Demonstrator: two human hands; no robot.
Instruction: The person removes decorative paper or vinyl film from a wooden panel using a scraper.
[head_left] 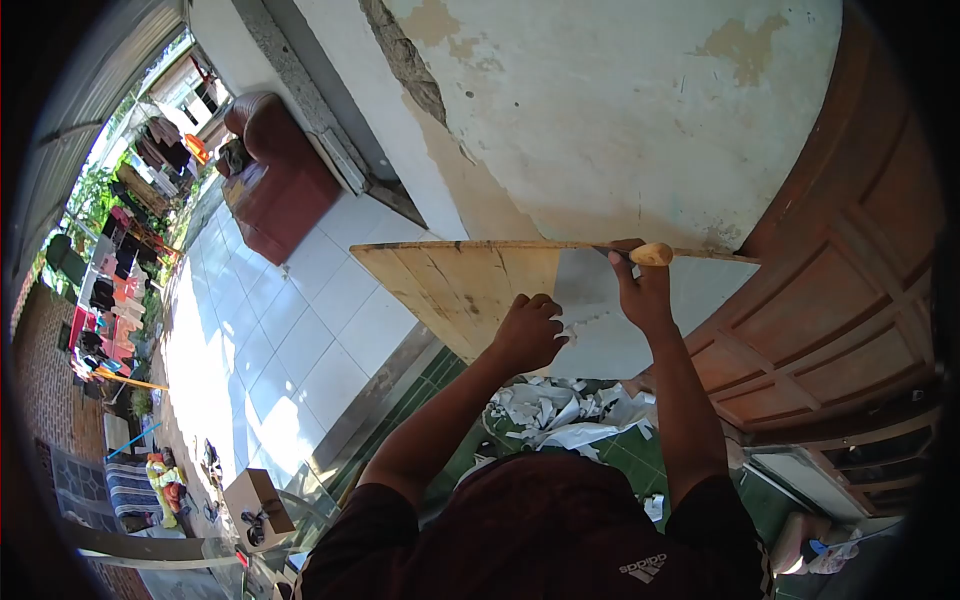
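Observation:
A wooden board [455, 290] stands tilted in front of me, bare yellowish wood on its left part, a grey patch in the middle and a white covering on the right. My right hand [643, 290] is closed at the board's upper edge around a tool with a rounded yellow handle [653, 254]. Its dark blade, partly hidden by my fingers, points left along that edge. In front of the board's face, my left hand [532, 332] has its fingers curled, with a torn white scrap [570, 332] at the fingertips. White peeled scraps [560, 410] lie heaped on the floor below.
The green tiled floor [430, 385] runs below a step up to white tiles [310, 350]. A reddish armchair [285, 190] stands at the back left and a cardboard box [257, 505] at the lower left. A wooden panelled door [810, 290] rises on the right, beside a peeling wall [620, 120].

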